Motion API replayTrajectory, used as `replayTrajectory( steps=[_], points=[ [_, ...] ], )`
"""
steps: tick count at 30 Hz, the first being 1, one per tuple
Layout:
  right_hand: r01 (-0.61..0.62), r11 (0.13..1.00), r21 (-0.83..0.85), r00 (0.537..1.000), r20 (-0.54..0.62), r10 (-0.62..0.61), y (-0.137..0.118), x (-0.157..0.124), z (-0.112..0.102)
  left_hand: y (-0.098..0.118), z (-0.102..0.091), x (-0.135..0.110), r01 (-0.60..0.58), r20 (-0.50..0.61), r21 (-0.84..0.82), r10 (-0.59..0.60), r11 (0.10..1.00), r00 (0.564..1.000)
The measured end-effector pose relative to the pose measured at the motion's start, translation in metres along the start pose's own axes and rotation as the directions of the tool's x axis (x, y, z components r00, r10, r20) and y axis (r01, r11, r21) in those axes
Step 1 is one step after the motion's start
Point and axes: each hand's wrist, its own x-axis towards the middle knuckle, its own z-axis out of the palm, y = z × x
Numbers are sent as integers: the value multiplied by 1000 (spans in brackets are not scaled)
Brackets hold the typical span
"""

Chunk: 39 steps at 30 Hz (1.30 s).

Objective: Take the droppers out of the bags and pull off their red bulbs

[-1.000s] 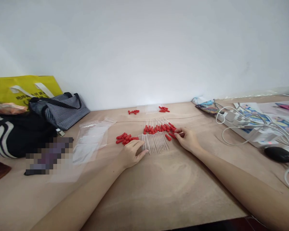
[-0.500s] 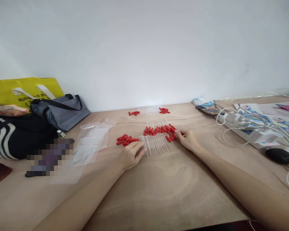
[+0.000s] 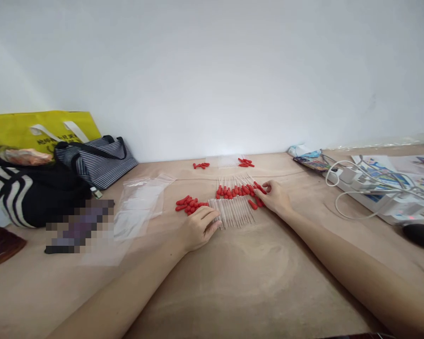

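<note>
My left hand [image 3: 199, 228] rests at the left end of a row of clear glass dropper tubes [image 3: 235, 213], its thumb and forefinger closed on the end tube. My right hand [image 3: 274, 197] is closed with its fingertips on a red rubber bulb [image 3: 260, 187] at the right end of the row behind. That row is of glass droppers with red bulbs [image 3: 229, 191], their thin tubes pointing to the wall. A pile of loose red bulbs [image 3: 188, 204] lies beyond my left hand. A few more bulbs [image 3: 252, 204] lie by my right fingers, partly hidden.
Near the wall are two small red groups [image 3: 201, 165] [image 3: 246, 163] beside clear tubes. Clear plastic bags [image 3: 137, 202] lie at the left, before a striped bag [image 3: 106, 160] and a yellow bag [image 3: 60, 125]. A power strip [image 3: 381, 200] with white cables and a black mouse [image 3: 422, 234] are at the right.
The whole view has shifted, so things appear slightly farther right. My right fingers have moved a little onto the end red bulb; my left hand stays at the tubes.
</note>
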Motion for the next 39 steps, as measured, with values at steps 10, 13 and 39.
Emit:
replayTrajectory(
  steps=[10, 13, 39],
  points=[
    [16, 980, 201, 1000, -22, -12, -9, -9, -12, 2, -3, 1, 25, -12, 85, -24, 996, 1000],
    [179, 909, 377, 973, 67, -219, -10, -25, -20, 2, -4, 2, 91, -62, 154, -82, 984, 995],
    [846, 533, 12, 531, -109, -840, -50, -63, -17, 9, 1, 7, -194, -72, 300, 225, 934, 972]
  ],
)
